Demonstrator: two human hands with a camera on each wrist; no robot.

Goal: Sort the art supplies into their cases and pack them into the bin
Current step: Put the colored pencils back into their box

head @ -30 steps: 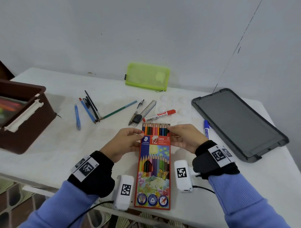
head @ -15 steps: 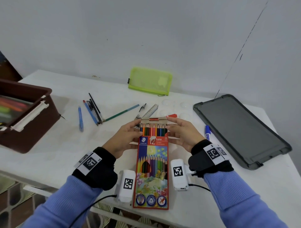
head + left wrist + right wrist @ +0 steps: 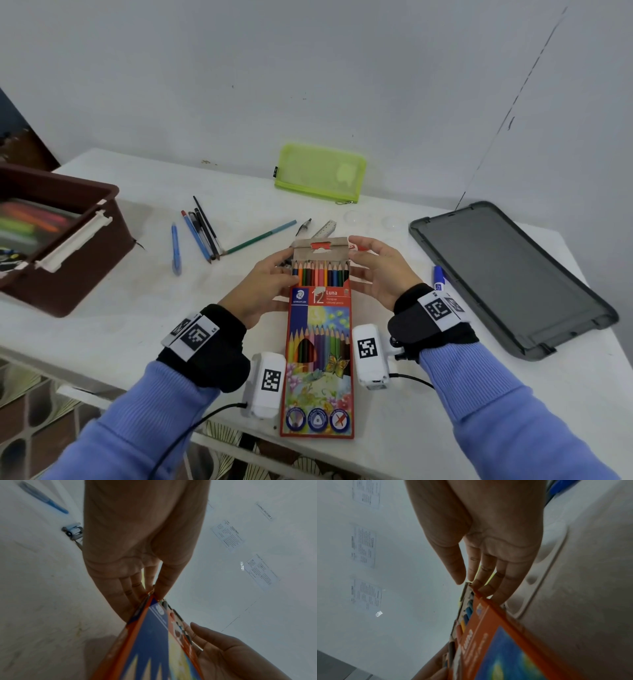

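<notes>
A red box of coloured pencils lies lengthwise at the table's near edge, its far end raised. Its brown flap stands open above a row of pencil tips. My left hand pinches the box's top left corner between thumb and fingers. At the top right corner my right hand has its fingers behind the box and its thumb at the flap. The brown bin stands at the left with coloured supplies inside. A green mesh pouch lies by the wall.
Loose pens, a blue pen, a teal pencil and a ruler lie beyond the box. A blue marker sits beside a grey lid at the right. The wall runs close behind the table.
The box's far end has come up off the table and its flap has swung open upward. Both hands slid forward to the top corners.
</notes>
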